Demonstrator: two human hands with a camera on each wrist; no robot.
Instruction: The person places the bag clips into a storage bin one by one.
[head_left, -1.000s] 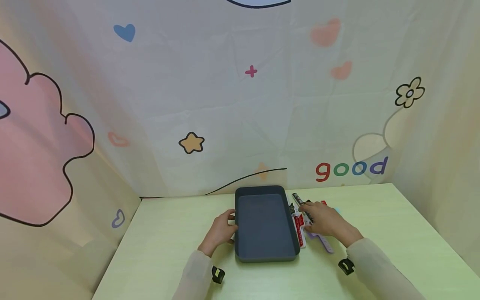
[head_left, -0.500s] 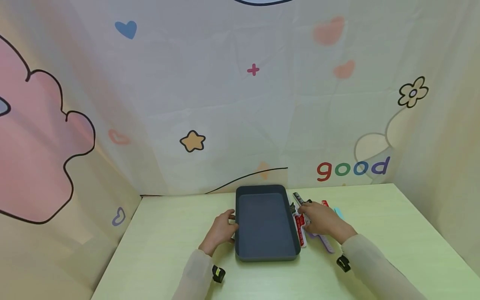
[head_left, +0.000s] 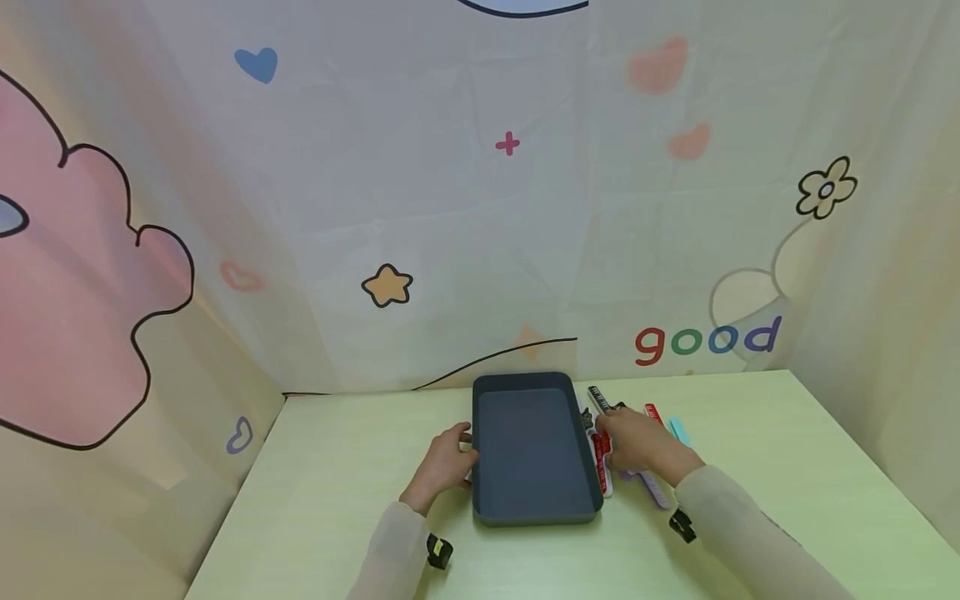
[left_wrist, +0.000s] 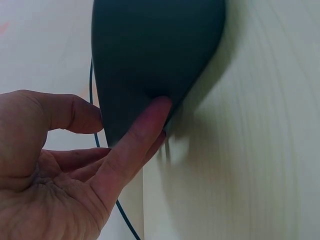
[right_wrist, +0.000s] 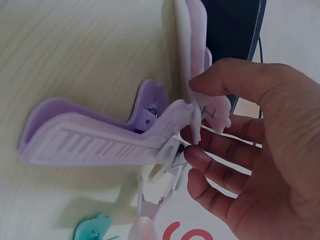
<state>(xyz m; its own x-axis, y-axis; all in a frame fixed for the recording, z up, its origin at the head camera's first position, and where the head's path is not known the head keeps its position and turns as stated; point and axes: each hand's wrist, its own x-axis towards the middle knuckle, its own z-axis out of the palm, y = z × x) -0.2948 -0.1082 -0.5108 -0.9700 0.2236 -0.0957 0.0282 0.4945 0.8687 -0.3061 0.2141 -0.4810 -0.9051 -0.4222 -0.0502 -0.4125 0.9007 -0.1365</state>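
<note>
My left hand (head_left: 442, 462) is at the left side of a dark grey rectangular tray (head_left: 536, 454). In the left wrist view its thumb meets the rim of the tray, and a fairly straight finger rests on the outer wall. To the right of the tray, my right hand (head_left: 641, 442) pinches a red and white bag clip (head_left: 602, 479) between thumb and fingers. A purple bag clip (right_wrist: 100, 137) lies beneath that hand, its spring end close to the fingertips. Part of the pinched clip is hidden behind the thumb.
A black and white clip (head_left: 597, 397) lies just beyond the right hand. Farther right are a red clip (head_left: 652, 412) and a teal clip (head_left: 679, 431). The pale wooden table (head_left: 337, 483) ends at a printed curtain (head_left: 435, 200) at the back.
My right hand has shifted slightly left onto the red and white clip, uncovering more of the red and teal clips at right. The left hand stays at the tray.
</note>
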